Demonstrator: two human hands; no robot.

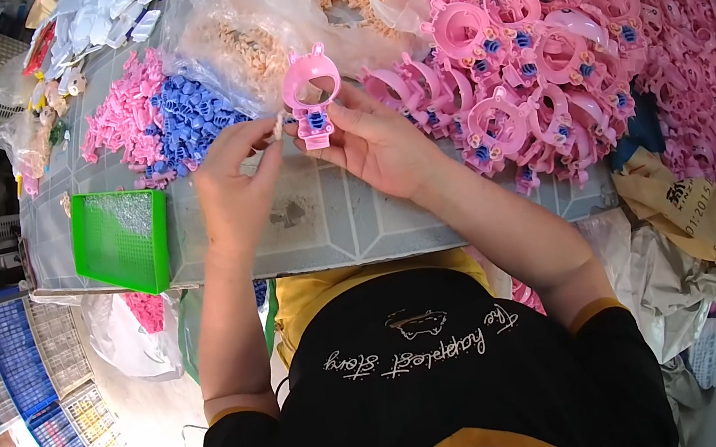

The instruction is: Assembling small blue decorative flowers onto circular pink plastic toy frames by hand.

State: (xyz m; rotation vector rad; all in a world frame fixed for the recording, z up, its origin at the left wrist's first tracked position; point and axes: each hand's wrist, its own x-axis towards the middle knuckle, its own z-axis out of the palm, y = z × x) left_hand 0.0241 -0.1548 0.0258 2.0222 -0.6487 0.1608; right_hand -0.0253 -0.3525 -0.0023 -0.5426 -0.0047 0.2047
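My right hand (372,140) grips a pink ring-shaped plastic toy piece (312,97) with two small ears and a blue insert on its stem, held above the table. My left hand (231,183) pinches a small pale beige part (278,126) right beside the toy's stem. A pile of small blue parts (191,119) and a pile of small pink parts (124,116) lie just beyond my left hand. Clear bags of beige parts (249,41) sit behind the toy.
A large heap of pink ring toys (529,50) covers the table's right side, with loose pink parts (699,67) further right. A green tray (124,241) of small metal pieces sits at the front left edge of the grey tiled table (329,224). Stacked crates (20,369) stand on the floor, left.
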